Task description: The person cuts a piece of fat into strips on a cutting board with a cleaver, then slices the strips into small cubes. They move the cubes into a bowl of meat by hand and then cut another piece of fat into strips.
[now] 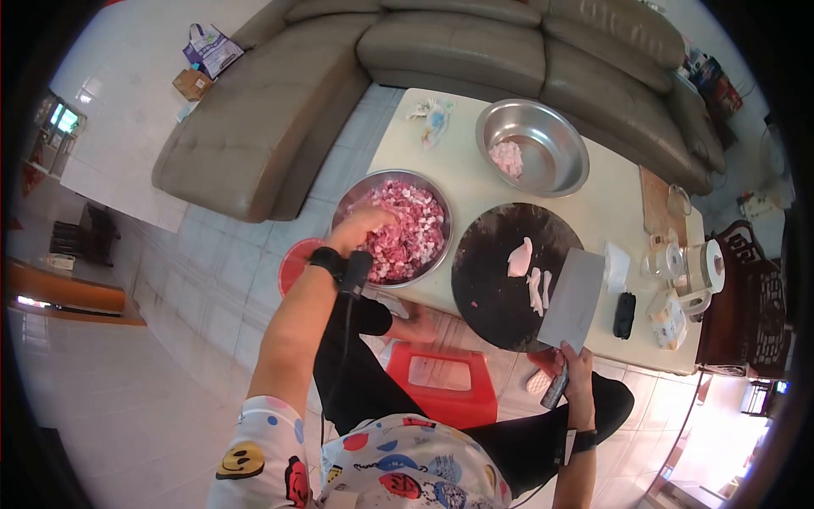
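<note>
My left hand (365,227) reaches into a steel bowl (446,246) full of chopped red and white meat (411,222); its fingertips are buried in the meat. A wide cleaver (573,299) is in my right hand (577,366), its blade lying over the right edge of a round dark chopping board (492,310). On the board rest a pale piece of meat (520,258) and a few thin white strips (535,290). Behind the board, a larger steel basin (555,153) holds some pale chopped pieces (507,158).
A crumpled plastic bag (436,120) lies at the table's back left. On the right are a black case (625,316), a tissue pack (668,321), a glass jug (704,267) and a wooden board (660,199). A red stool (445,382) stands below the table (394,151).
</note>
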Demonstrator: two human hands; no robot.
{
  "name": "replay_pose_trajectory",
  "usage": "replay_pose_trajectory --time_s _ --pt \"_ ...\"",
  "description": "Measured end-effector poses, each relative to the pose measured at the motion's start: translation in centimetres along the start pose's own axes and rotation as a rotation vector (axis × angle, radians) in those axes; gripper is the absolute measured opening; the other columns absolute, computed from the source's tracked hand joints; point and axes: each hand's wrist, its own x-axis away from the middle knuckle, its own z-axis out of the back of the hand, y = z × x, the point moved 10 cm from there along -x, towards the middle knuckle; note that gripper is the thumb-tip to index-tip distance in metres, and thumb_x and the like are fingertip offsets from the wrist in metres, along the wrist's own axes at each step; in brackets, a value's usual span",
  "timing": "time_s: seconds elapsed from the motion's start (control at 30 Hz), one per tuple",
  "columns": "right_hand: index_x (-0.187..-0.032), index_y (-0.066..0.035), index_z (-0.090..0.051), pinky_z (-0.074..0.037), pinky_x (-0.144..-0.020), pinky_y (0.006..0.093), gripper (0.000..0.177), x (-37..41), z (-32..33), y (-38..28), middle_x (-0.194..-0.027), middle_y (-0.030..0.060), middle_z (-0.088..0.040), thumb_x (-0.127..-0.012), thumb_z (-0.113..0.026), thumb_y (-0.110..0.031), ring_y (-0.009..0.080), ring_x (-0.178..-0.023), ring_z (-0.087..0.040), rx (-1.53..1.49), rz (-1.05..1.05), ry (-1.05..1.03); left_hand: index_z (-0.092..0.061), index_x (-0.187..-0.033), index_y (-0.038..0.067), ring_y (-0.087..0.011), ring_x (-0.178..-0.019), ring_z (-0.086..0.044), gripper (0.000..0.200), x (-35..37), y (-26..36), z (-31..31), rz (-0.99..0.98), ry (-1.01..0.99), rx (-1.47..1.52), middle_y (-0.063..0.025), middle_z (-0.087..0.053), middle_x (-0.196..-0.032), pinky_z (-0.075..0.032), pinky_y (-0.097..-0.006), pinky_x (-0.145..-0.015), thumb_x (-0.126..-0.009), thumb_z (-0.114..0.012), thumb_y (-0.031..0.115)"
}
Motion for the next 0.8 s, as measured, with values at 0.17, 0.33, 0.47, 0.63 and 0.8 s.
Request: replay_pose_trajectory --time_s 0.17,0.33,0.47,0.63,0.8 --pt "-0.083 -0.001 -0.05 -0.035 -0.034 0.0284 0.013 -0.2 -0.1 -0.2 -0.055 0.0032 -0.045 -0.088 -0.055 -0.012 0.014 -0.038 -0.042 0.037 0.052 -0.022 -0.059 -0.111 0.004 -0.0141 -0.083 -0.061 0.042 2.9 4.1 -0.2 0.182 0.071 0.441 -0.0063 -0.064 -0.098 -0.051 -0.0328 -0.066 -0.074 -0.075 0.015" --pt "-0.084 -0.001 -0.05 -0.037 -0.035 0.0286 0.011 0.0 0.1 -0.2 -0.056 0.0039 -0.046 -0.088 -0.055 -0.011 0.0143 -0.039 -0.044 -0.017 0.053 -0.001 -0.049 -0.128 0.004 -0.0214 -0.101 -0.058 0.069 3.7 6.2 1.8 0.245 0.255 -0.224 -0.0119 -0.059 -0.116 -0.048 -0.042 -0.082 -0.068 -0.08 0.018" --pt "-0.085 -0.002 -0.05 -0.039 -0.035 0.029 0.011 -0.2 0.3 0.0 -0.056 0.004 -0.046 -0.088 -0.056 -0.011 0.0143 -0.039 -0.044 -0.005 0.036 0.001 -0.037 -0.138 0.006 -0.0283 -0.116 -0.05 0.09 -2.5 3.2 0.2 0.014 -0.099 -0.535 -0.0152 -0.051 -0.127 -0.042 -0.0527 -0.09 -0.061 -0.083 0.02" --pt "-0.085 0.0 -0.05 -0.041 -0.035 0.0285 0.012 0.6 -0.4 -0.9 -0.057 0.0062 -0.05 -0.087 -0.055 -0.011 0.0135 -0.04 -0.046 0.023 0.026 0.034 -0.039 -0.138 0.019 -0.0415 -0.126 -0.037 0.099 -3.0 3.6 -5.7 -0.006 0.098 -1.29 -0.0173 -0.026 -0.146 -0.035 -0.054 -0.102 -0.051 -0.085 0.023" --pt "-0.082 0.002 -0.052 -0.042 -0.035 0.028 0.013 0.3 0.0 -0.5 -0.06 0.0105 -0.055 -0.086 -0.054 -0.011 0.013 -0.04 -0.048 0.014 -0.004 0.026 -0.059 -0.106 0.01 -0.0374 -0.109 -0.053 0.045 -4.6 3.4 -6.5 -0.121 0.024 -1.277 -0.0192 -0.047 -0.129 -0.049 -0.0447 -0.086 -0.063 -0.073 0.01"
